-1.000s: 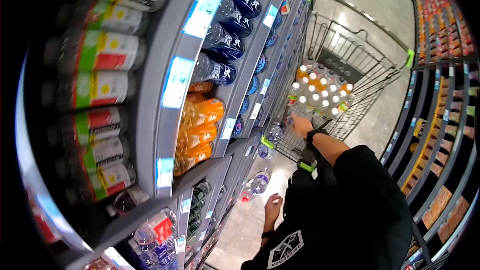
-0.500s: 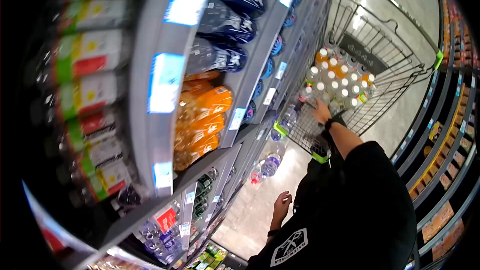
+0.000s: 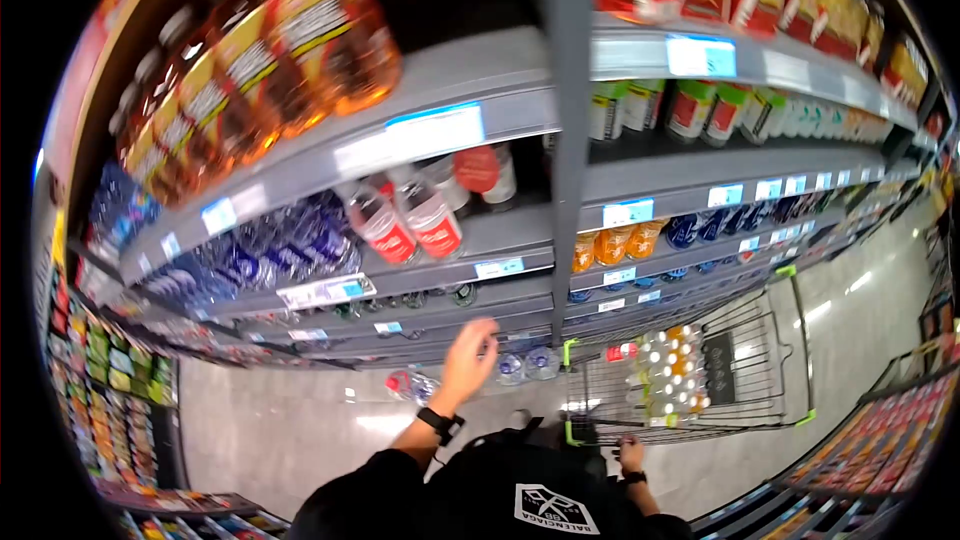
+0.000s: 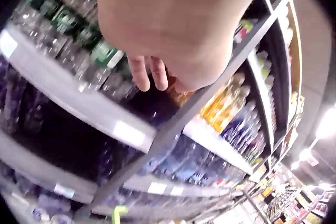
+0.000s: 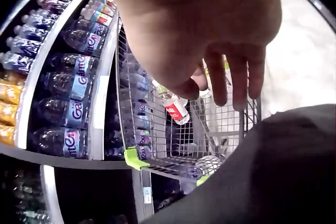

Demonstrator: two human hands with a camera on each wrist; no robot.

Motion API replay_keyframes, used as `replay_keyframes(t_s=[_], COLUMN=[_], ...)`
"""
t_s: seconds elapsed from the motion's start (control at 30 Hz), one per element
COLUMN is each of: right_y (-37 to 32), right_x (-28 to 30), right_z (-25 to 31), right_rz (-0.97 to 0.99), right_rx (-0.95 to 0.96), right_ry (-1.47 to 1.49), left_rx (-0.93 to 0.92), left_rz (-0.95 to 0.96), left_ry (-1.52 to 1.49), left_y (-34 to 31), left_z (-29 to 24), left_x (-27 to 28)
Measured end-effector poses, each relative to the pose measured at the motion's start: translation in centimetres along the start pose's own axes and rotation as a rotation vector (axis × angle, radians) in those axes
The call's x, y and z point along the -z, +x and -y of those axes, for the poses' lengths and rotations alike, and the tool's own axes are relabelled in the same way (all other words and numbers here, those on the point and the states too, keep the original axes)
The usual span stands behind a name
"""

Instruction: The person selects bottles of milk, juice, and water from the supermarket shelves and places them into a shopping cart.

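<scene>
My left hand is raised before the shelves, fingers relaxed and holding nothing; two of its fingers hang down in the left wrist view. Beside the cart's near corner, my right hand is empty, with loosely bent fingers in the right wrist view. The wire cart holds a group of white-capped bottles, some orange. A red-labelled bottle lies apart from them in the cart, also visible in the right wrist view. Two clear bottles with red labels stand on the shelf.
A large bottle lies on the floor, left of two clear bottles near the cart. Shelf edges run across in front, split by a grey upright. More shelving stands at the lower right.
The head view has swung left along the shelves. My right hand has drawn back from inside the cart, leaving the red-labelled bottle there. My left hand has risen from low down towards the shelves.
</scene>
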State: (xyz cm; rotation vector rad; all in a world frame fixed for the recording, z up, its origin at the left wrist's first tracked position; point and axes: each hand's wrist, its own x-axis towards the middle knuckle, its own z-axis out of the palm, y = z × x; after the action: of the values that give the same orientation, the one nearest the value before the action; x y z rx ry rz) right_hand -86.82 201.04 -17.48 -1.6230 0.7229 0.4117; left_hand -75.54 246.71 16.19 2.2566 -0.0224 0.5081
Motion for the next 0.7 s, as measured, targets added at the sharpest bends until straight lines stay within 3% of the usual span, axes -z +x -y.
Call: replay_keyframes(t_s=[0.07,0.13,0.27,0.4,0.47,0.53,0.6,0.63,0.67,0.7], right_y=[-1.8,-2.6,-4.5,-5.6,-6.9,-8.1,-8.6,-6.4,-7.5,-10.1], right_x=[-0.6,-1.2,-3.1,-4.7,-5.5,-5.7,-6.3,-6.2,-6.1,-6.4], right_z=[1.6,2.3,4.9,7.6,9.3,11.3,12.4,10.5,11.9,14.7], right_rz=[0.035,0.072,0.051,0.033,0.011,0.054,0.040,0.044,0.045,0.060], right_rx=[-0.048,-0.026,0.094,0.325,0.448,0.470,0.502,0.554,0.639,0.587], right_ry=[0.045,0.000,-0.056,-0.258,-0.370,-0.458,-0.447,-0.418,-0.503,-0.483], left_rx=[-0.128,-0.143,-0.248,-0.080,-0.229,-0.205,-0.200,-0.310,-0.380,-0.438], left_rz=[-0.265,-0.451,-0.542,-0.371,-0.504,-0.492,-0.380,-0.439,-0.422,-0.430], left_ry=[0.125,0.037,-0.097,-0.160,0.026,0.138,0.057,0.069,0.056,0.043], left_y=[3.5,6.8,12.6,16.5,18.5,17.9,17.1,16.5,15.3,13.6], left_z=[-2.3,-4.3,-9.0,-11.6,-9.7,-12.8,-13.7,-13.8,-14.0,-14.5], left_x=[3.8,7.2,13.1,15.4,14.3,14.9,14.4,13.4,12.8,12.2])
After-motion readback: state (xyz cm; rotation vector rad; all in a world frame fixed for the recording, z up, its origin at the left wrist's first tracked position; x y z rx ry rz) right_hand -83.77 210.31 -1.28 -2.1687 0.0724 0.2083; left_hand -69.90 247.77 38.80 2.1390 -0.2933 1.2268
